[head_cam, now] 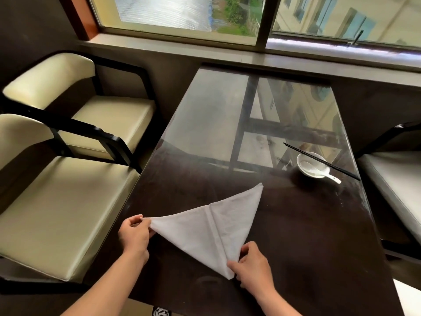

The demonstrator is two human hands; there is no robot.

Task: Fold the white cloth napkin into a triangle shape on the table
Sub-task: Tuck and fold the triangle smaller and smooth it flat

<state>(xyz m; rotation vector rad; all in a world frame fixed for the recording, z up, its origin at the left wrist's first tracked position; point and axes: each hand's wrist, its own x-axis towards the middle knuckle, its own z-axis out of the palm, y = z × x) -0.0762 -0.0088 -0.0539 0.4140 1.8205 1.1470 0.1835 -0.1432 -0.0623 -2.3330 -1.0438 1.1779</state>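
Note:
The white cloth napkin [211, 226] lies flat on the dark glass-topped table [307, 236] as a triangle, with a crease running down its middle. One tip points away towards the bowl. My left hand [134, 236] pinches the left corner at the table's left edge. My right hand [252, 265] pinches the near corner, thumb on top of the cloth.
A white bowl [307, 161] with a white spoon [319, 173] and black chopsticks [323, 161] across it stands at the right of the table. Cream-cushioned chairs [68, 213] stand at the left, another chair [398, 179] at the right. A window sill runs behind.

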